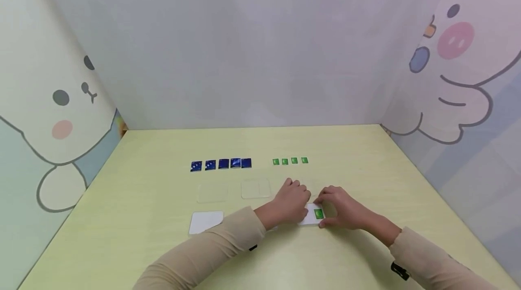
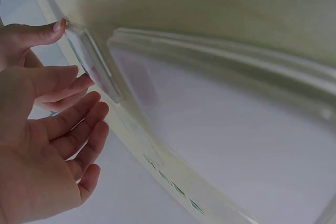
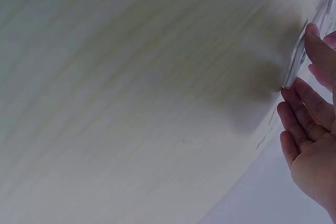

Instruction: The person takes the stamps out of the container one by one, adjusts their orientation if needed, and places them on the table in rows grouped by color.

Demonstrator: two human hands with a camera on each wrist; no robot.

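My right hand (image 1: 343, 208) holds a flat white case (image 1: 309, 217) by its right end, thumb on the near edge and fingers on the far edge. A small green square (image 1: 319, 214) lies on the case's right part. My left hand (image 1: 291, 202) is over the case's left part; in the left wrist view its fingers are loosely bent around nothing. Clear edges show on the held case (image 2: 97, 66) and on a second white case (image 2: 220, 108), which my left forearm mostly hides in the head view. A third white case (image 1: 205, 222) lies to the left.
Behind the cases lie clear flat covers (image 1: 213, 192), partly hidden by my left hand. Farther back are a row of several blue squares (image 1: 223, 164) and a row of several small green squares (image 1: 285, 161). Curtains (image 1: 252, 54) surround the pale yellow table (image 1: 142, 199).
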